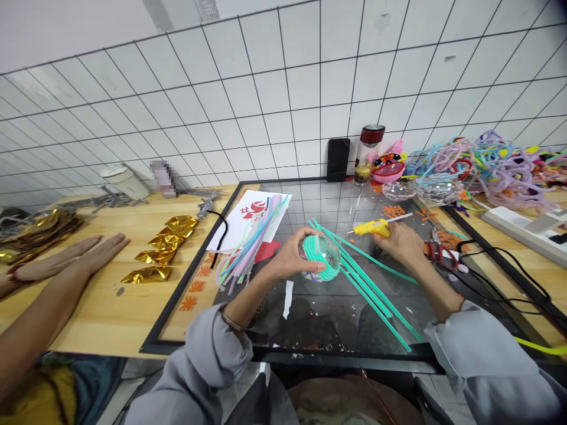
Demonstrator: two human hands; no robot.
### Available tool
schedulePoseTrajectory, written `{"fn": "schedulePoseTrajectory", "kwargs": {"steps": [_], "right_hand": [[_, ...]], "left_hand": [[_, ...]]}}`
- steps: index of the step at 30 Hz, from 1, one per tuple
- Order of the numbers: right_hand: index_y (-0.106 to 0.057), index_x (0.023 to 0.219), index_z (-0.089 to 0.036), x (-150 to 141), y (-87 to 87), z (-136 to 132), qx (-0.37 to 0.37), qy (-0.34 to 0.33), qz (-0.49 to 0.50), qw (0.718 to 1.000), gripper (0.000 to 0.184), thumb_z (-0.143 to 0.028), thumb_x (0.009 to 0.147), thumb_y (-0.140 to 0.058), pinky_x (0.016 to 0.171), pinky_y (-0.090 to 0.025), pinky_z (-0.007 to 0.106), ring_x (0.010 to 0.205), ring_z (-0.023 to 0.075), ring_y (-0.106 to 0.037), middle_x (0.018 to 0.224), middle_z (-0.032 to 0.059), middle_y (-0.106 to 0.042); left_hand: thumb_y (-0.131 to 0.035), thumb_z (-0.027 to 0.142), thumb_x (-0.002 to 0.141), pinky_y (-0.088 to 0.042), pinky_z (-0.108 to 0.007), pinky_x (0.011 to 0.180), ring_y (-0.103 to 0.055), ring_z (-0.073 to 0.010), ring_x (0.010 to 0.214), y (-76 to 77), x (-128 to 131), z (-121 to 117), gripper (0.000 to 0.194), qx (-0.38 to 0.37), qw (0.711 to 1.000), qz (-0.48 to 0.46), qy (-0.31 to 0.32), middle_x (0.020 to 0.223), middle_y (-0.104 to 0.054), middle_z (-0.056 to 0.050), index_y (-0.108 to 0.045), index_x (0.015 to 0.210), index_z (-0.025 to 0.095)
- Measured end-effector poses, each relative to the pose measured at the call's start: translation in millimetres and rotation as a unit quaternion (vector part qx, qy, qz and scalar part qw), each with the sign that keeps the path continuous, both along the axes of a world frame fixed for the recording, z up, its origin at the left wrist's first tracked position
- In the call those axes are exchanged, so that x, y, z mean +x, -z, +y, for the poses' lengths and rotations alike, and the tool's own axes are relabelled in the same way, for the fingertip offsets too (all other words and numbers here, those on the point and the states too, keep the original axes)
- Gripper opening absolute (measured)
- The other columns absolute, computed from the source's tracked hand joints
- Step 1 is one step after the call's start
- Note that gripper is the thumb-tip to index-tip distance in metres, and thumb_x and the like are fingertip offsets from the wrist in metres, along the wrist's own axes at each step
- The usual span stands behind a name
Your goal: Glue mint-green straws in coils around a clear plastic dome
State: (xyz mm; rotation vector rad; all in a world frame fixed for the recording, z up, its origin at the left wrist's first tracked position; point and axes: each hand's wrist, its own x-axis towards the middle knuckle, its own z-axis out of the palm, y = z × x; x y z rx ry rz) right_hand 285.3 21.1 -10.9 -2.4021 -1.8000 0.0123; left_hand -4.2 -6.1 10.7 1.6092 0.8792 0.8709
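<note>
My left hand (290,257) is wrapped round a clear plastic ball (330,254) that has turquoise pipe cleaners (315,251) covering its left side. In my right hand (401,242) is a yellow hot glue gun (370,228), its nozzle pointing left towards the ball, with a white glue stick (401,217) sticking out behind. The nozzle and the ball are apart. Long turquoise strips (367,289) lie on the dark glass panel (305,330) between and below my hands. A bundle of pastel pipe cleaners (250,248) rests left of the ball on white paper (230,215).
A co-worker's hands (84,260) lie on the table at left beside folded gold foil pieces (163,242). Red-handled scissors (436,248) and black cables (500,277) lie right. A phone (338,159), a bottle (368,153) and tangled pipe cleaners (491,162) stand along the wall.
</note>
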Motion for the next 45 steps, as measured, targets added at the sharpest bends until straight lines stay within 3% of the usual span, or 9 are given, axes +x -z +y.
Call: {"fn": "schedulePoseTrajectory", "kwargs": {"steps": [4, 8, 15, 20, 31, 45], "right_hand": [[-0.071, 0.104, -0.016, 5, -3.3, 2, 0.021, 0.023, 0.042, 0.999, 0.045, -0.050, 0.080, -0.055, 0.064, -0.046, 0.033, 0.089, 0.0330, -0.071, 0.092, 0.0156, -0.075], [-0.070, 0.100, -0.015, 2, -12.4, -4, 0.156, 0.000, 0.118, 0.981, 0.044, -0.049, 0.074, -0.057, 0.063, -0.046, 0.034, 0.081, 0.0312, -0.070, 0.086, 0.0136, -0.075], [-0.063, 0.093, -0.019, -18, -17.2, -23, 0.344, -0.162, 0.183, 0.906, 0.037, -0.046, 0.068, -0.061, 0.067, -0.052, 0.034, 0.070, 0.0230, -0.067, 0.082, 0.0074, -0.072], [-0.061, 0.092, -0.019, -30, -14.0, -30, 0.428, -0.216, 0.151, 0.865, 0.029, -0.042, 0.076, -0.061, 0.062, -0.052, 0.032, 0.065, 0.0193, -0.064, 0.080, 0.0057, -0.071], [-0.059, 0.099, -0.021, -40, -14.2, -42, 0.418, -0.225, 0.136, 0.870, 0.028, -0.044, 0.084, -0.061, 0.068, -0.054, 0.035, 0.077, 0.0227, -0.067, 0.088, 0.0079, -0.070], [-0.058, 0.098, -0.021, -40, -11.4, -42, 0.440, -0.238, 0.120, 0.858, 0.022, -0.038, 0.085, -0.062, 0.067, -0.052, 0.034, 0.076, 0.0217, -0.066, 0.086, 0.0068, -0.069]], "left_hand": [[-0.088, 0.032, 0.055, -0.045, -0.033, 0.089, -0.056, -0.0230, 0.104, 2.2, -1, 2, 0.066, -0.002, 1.000, -0.001, 0.007, 0.117, -0.059, -0.007, -0.055, 0.111, 0.020], [-0.086, 0.034, 0.057, -0.045, -0.030, 0.083, -0.056, -0.0224, 0.102, 2.1, -1, 2, 0.066, 0.000, 1.000, 0.014, 0.014, 0.113, -0.060, -0.006, -0.054, 0.114, 0.020], [-0.084, 0.033, 0.057, -0.045, -0.028, 0.077, -0.056, -0.0211, 0.098, 0.3, -1, 2, 0.064, -0.004, 1.000, 0.022, 0.007, 0.113, -0.058, -0.006, -0.055, 0.112, 0.020], [-0.085, 0.033, 0.056, -0.043, -0.028, 0.079, -0.054, -0.0206, 0.097, -2.1, -1, 1, 0.062, 0.004, 1.000, 0.022, 0.001, 0.111, -0.058, -0.006, -0.056, 0.109, 0.019], [-0.085, 0.035, 0.055, -0.043, -0.025, 0.070, -0.053, -0.0166, 0.088, -3.1, -2, 1, 0.066, -0.016, 0.999, 0.031, 0.006, 0.107, -0.056, -0.003, -0.054, 0.111, 0.019], [-0.086, 0.038, 0.053, -0.041, -0.024, 0.068, -0.052, -0.0162, 0.084, -3.8, -1, 0, 0.069, -0.035, 0.998, 0.043, 0.018, 0.098, -0.055, -0.002, -0.055, 0.112, 0.019]]}}
